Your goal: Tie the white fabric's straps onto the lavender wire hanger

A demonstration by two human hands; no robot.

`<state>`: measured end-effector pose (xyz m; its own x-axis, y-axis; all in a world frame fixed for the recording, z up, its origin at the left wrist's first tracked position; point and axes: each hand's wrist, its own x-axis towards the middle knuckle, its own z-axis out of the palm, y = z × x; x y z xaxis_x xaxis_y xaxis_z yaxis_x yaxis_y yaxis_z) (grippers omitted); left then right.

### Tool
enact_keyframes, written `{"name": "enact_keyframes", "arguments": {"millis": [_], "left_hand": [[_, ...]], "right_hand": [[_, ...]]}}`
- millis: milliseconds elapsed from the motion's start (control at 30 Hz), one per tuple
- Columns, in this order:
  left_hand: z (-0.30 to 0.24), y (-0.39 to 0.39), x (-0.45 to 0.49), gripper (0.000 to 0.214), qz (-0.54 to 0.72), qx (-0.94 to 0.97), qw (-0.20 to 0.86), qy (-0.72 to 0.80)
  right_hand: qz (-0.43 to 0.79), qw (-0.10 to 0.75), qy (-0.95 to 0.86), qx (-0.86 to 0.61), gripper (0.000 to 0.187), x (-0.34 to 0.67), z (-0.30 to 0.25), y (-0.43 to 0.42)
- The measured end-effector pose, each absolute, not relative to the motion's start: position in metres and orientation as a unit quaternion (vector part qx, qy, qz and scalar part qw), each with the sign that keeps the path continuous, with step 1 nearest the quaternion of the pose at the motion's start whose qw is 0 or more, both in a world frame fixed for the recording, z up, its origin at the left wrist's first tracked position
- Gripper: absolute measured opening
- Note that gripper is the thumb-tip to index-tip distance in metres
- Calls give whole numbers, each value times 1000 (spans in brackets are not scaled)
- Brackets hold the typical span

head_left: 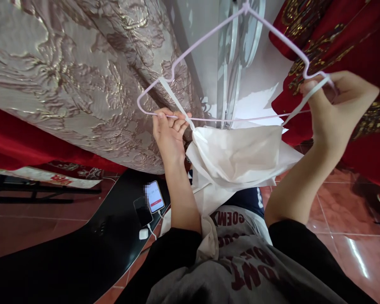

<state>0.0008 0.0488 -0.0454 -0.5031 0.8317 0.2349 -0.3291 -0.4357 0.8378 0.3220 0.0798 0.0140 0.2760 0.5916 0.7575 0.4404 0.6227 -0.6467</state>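
A pale lilac clothes hanger is held up in front of me, its hook end cut off at the top of the view. From it hangs a white garment by two thin straps, one looped over each end of the hanger. My left hand is closed on the hanger's lower bar near the left strap. At the other end my right hand pinches the hanger's corner, the right strap passing over its thumb. The garment's lower part drapes down toward my lap.
Beige embossed fabric hangs on the left, and red cloth with gold sequins on the right. Below left, a glossy black table carries a lit phone, a dark phone and a small white case. The floor is red tile.
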Motion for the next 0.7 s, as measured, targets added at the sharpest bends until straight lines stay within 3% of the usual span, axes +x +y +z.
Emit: {"name": "enact_keyframes", "arguments": {"millis": [167,333,400,567,700], "left_hand": [[-45,46,2,63,776,353,366,373],[-48,49,-2,63,763,349,374,395],[-50,50,-2,61,764,353,373,391],[-55,47,0,45,773,380,356,361],[-50,37,-4,39,749,418,358,369]], "right_hand": [[-24,562,-700,-440,24,309,42,71],[-174,690,-657,-250,34,273,12,61],[-136,710,-642,-257,27,253,-9,52],[53,531,-739,-411,20,229,-40,32],[57,548,-724,-415,19,235,-39,32]]}}
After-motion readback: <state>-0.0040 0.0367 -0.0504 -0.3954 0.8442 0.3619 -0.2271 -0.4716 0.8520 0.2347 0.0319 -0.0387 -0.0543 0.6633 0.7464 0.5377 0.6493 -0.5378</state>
